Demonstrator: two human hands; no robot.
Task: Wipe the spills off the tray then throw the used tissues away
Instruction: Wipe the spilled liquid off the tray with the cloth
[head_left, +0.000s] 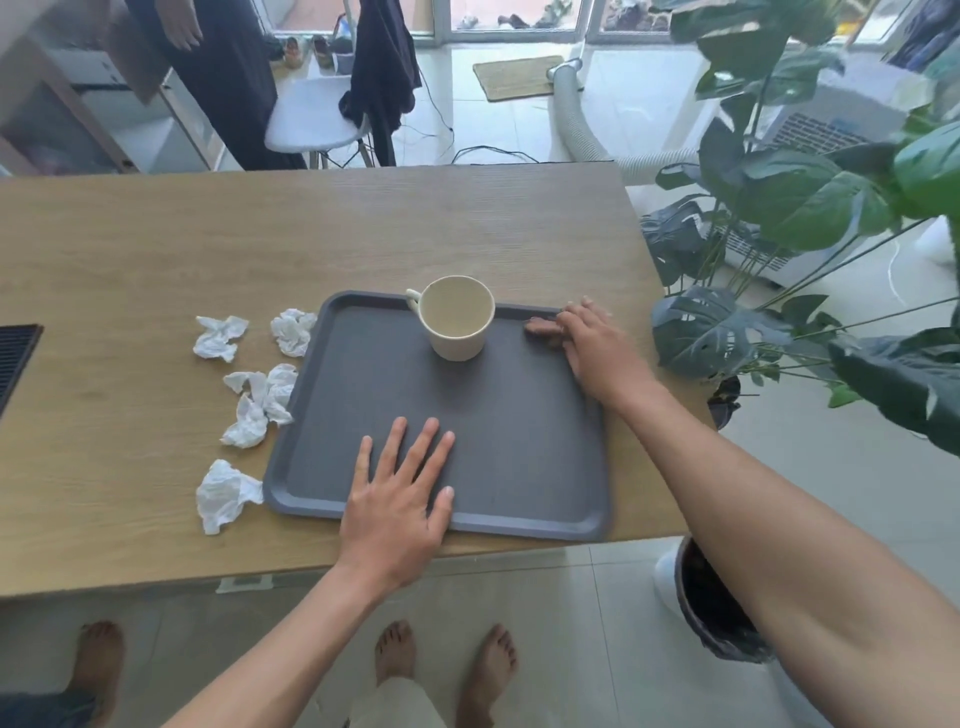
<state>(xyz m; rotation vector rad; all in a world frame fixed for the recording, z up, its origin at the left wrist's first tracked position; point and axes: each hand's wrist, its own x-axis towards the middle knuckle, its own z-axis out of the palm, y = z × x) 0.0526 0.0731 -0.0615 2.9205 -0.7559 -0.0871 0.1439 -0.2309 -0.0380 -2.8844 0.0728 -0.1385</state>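
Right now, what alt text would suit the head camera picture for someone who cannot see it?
Two bare hands rest on a dark grey tray on a wooden table: the left hand flat near its front edge, the right hand at its far right corner. A cream cup stands on the tray; crumpled white tissues lie beside its left edge.

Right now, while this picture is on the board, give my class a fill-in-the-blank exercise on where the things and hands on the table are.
1. The cup stands on the ____.
2. The crumpled tissues lie on the table, to the ____ of the tray.
3. The right hand rests at the tray's far ____ corner.
4. The left hand lies flat and holds ____.

Missing words: tray; left; right; nothing
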